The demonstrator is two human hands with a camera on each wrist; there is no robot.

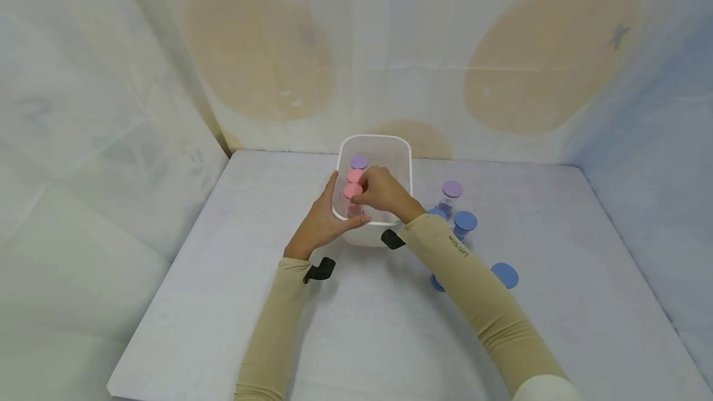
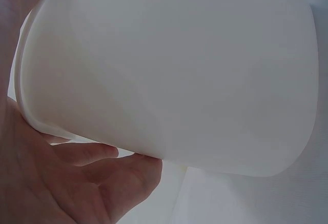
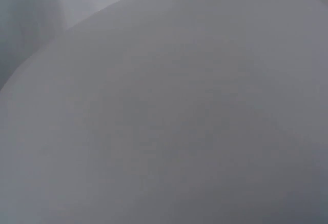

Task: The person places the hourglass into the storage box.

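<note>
Fingers of right hand (image 1: 381, 194) pinch pink-lidded jar (image 1: 353, 192); left hand (image 1: 325, 218) grips bin (image 1: 402, 159).

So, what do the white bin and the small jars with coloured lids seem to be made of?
The white bin looks like matte, slightly translucent plastic: light passes softly through its thin, rounded walls. The jars, such as the purple-lidded jar on the table, seem to be clear plastic or glass; I cannot tell which. Their flat lids look like matte plastic, without shine. The right hand holds a pink-lidded jar inside the bin.
</note>
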